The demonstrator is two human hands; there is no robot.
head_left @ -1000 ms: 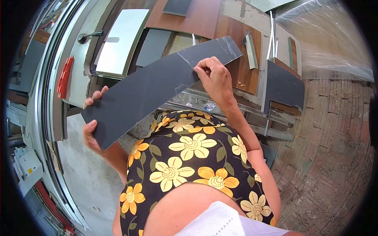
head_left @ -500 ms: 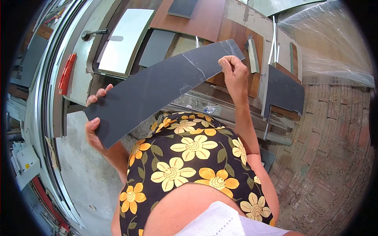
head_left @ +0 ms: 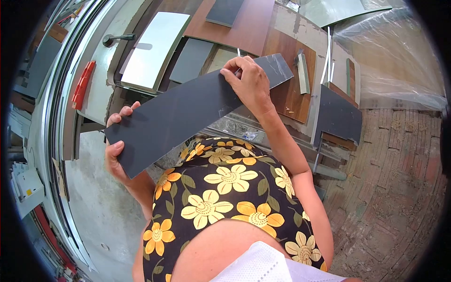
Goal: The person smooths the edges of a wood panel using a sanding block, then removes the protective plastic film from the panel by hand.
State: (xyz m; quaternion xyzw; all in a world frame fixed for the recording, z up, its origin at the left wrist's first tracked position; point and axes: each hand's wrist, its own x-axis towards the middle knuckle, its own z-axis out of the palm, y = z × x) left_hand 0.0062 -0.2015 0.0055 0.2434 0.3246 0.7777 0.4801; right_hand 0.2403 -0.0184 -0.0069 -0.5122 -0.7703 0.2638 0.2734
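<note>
A long dark grey panel (head_left: 183,113) is held level in front of my chest, over the bench. My left hand (head_left: 115,150) grips its near left end, thumb on top and fingers underneath. My right hand (head_left: 249,84) lies on the panel's far part, its fingertips pinched at the upper edge where a thin clear film shows on the glossy far end (head_left: 277,68). What the fingers pinch is too small to tell for sure.
On the brown workbench (head_left: 244,26) lie a light grey panel (head_left: 155,49), a smaller dark panel (head_left: 190,61) and narrow offcuts (head_left: 303,73). A dark L-shaped board (head_left: 338,115) leans at the right. Clear plastic sheeting (head_left: 390,56) covers the far right. The floor (head_left: 394,188) is brick.
My right hand slid out toward the panel's far end, then came back left along the upper edge. The panel has shifted slightly; my left hand keeps its grip.
</note>
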